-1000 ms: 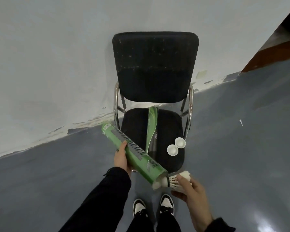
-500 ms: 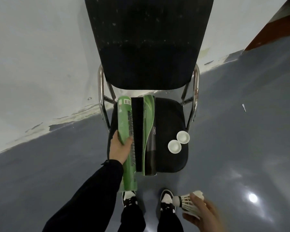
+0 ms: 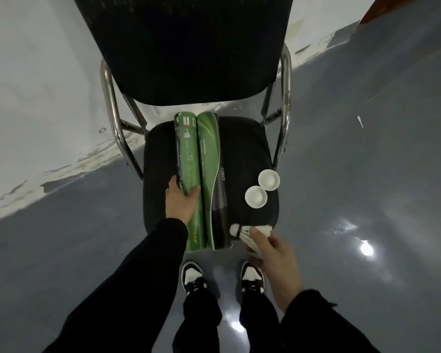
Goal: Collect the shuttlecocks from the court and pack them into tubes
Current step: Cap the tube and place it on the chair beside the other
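- Left hand (image 3: pixel 181 203) grips the left green tube (image 3: pixel 189 179) around its middle, thumb on the left side, fingers curled over the top. The tube lies lengthwise on the chair seat (image 3: pixel 242 149), its near end overhanging the seat's near edge.
- Second tube (image 3: pixel 212 179) — green with a black near portion — lies touching the first along its right side, parallel, its near end also past the seat edge.
- Right hand (image 3: pixel 275 258) holds a white shuttlecock (image 3: pixel 242 233) by the feather skirt, fingers curled around it; the cork tip points left, just beside the near end of the second tube at the seat's near right corner. Whether cork and tube touch — cannot tell.
- Two white caps (image 3: pixel 256 196) sit open side up on the right part of the seat, touching each other, right of the tubes and farther than the shuttlecock.
- Chair backrest (image 3: pixel 183 47) is black, on a chrome frame; the grey floor (image 3: pixel 367 174) meets a white wall at far left.
- A small white scrap (image 3: pixel 360 121) lies on the floor to the far right, well apart from the chair.
- Both sleeves are black; black-and-white shoes (image 3: pixel 194 276) stand just near of the seat.
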The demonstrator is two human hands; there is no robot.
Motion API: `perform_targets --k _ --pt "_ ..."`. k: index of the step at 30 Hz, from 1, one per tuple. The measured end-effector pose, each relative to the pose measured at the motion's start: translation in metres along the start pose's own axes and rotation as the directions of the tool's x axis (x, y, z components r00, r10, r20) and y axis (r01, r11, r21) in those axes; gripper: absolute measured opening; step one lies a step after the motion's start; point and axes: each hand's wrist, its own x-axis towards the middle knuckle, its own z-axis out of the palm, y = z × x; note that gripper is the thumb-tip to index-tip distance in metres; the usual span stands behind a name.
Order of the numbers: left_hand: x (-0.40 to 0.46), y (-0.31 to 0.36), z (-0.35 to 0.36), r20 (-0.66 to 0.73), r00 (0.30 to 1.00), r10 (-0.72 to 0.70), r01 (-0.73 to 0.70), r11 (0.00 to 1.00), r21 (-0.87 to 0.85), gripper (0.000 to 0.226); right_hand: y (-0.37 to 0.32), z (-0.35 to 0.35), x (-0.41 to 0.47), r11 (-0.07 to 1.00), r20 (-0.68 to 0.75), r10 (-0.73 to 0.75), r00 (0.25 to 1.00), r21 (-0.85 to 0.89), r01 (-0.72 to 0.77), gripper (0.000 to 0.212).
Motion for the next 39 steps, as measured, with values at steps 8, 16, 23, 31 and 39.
perform_targets --k 8,16,23,31,39 --pt "-0.072 -0.004 0.027 0.048 0.895 0.444 -0.364 0.662 0.656 0.059 0.000 0.005 0.020 0.998 -0.026 0.039 0.999 0.046 -0.038 0.012" --pt "-0.070 0.002 0.072 0.073 0.945 0.318 -0.229 0.489 0.842 0.120 0.007 -0.015 0.013 0.996 -0.031 0.022 0.999 0.083 -0.020 0.012" --pt "-0.073 0.032 0.072 -0.022 0.993 0.116 -0.088 0.852 0.516 0.120 0.005 -0.032 0.013 0.987 -0.024 0.056 0.998 0.153 -0.052 0.010" --pt "-0.127 0.049 0.016 0.057 0.981 0.183 -0.185 0.983 0.020 0.103 -0.016 -0.041 -0.006 0.963 -0.060 -0.094 0.994 0.249 0.106 0.018" --pt "-0.163 0.112 -0.055 0.045 0.977 0.207 -0.128 0.747 -0.653 0.081 -0.051 -0.054 -0.050 0.907 -0.005 -0.349 0.937 0.251 0.339 0.037"
